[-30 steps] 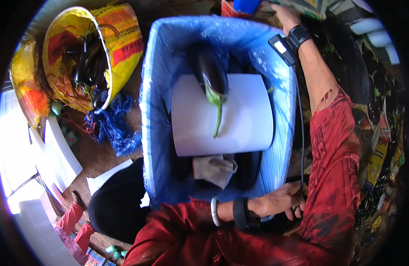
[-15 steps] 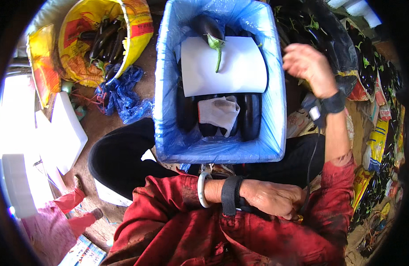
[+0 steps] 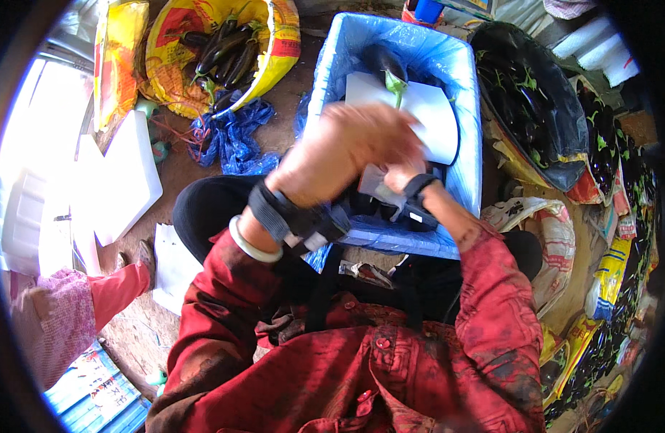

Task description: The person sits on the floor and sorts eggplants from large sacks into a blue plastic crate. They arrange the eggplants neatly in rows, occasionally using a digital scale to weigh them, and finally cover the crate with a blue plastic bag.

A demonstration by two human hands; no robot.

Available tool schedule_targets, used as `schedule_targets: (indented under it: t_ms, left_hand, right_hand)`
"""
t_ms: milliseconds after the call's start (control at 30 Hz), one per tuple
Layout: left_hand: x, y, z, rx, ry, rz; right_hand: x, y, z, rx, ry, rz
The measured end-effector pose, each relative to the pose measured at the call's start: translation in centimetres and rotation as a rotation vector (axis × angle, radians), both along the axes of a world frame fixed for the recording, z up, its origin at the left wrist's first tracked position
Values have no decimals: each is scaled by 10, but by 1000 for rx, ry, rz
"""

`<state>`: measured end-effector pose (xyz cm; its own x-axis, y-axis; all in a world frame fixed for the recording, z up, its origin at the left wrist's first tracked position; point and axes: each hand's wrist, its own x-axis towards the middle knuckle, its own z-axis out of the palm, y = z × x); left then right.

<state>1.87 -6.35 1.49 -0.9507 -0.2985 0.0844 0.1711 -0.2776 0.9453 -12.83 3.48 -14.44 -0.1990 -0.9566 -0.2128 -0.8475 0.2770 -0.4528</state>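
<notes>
- floor, brown (image 3: pixel 292 90), strewn with sacks and packing material.
- sack, yellow and red (image 3: pixel 283 32), upper left, mouth open; contents: several dark eggplants (image 3: pixel 228 54).
- plastic film, blue, crumpled (image 3: pixel 235 141), beside that sack.
- panels, white (image 3: pixel 134 177), at left.
- person, second, in pink clothing (image 3: pixel 58 317), partly in view at the left edge.
- plastic, black (image 3: pixel 565 115), upper right, around a heap of more dark eggplants (image 3: pixel 516 97).
- box, lined with blue plastic (image 3: pixel 471 126), in front of the wearer.
- sheet, white, slightly curved (image 3: pixel 438 119), inside the box.
- eggplant, single, large (image 3: pixel 381 60), at the box's far end; green cap and stem lying over the sheet.
- cloth, greyish (image 3: pixel 380 186), inside the box, nearer end, partly hidden.
- left hand, blurred (image 3: pixel 340 148), above the box; white bangle (image 3: pixel 254 242) and black strap (image 3: pixel 270 211) at the wrist.
- right hand, blurred (image 3: pixel 403 169), overlapping the left in view; black band (image 3: pixel 419 185) at the wrist.
- state of both hands: fingers bent; whether gripping anything, cannot tell.
</notes>
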Motion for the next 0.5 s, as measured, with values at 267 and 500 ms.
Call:
schedule_targets:
  t_ms: [267,500]
  left_hand:
    - [3,-17,-54,37,-580,245]
    - [-2,5,-46,749,-432,39]
  right_hand:
    - [-44,53,110,-235,-1522,-182]
    - [-23,72,123,-302,-1734,-378]
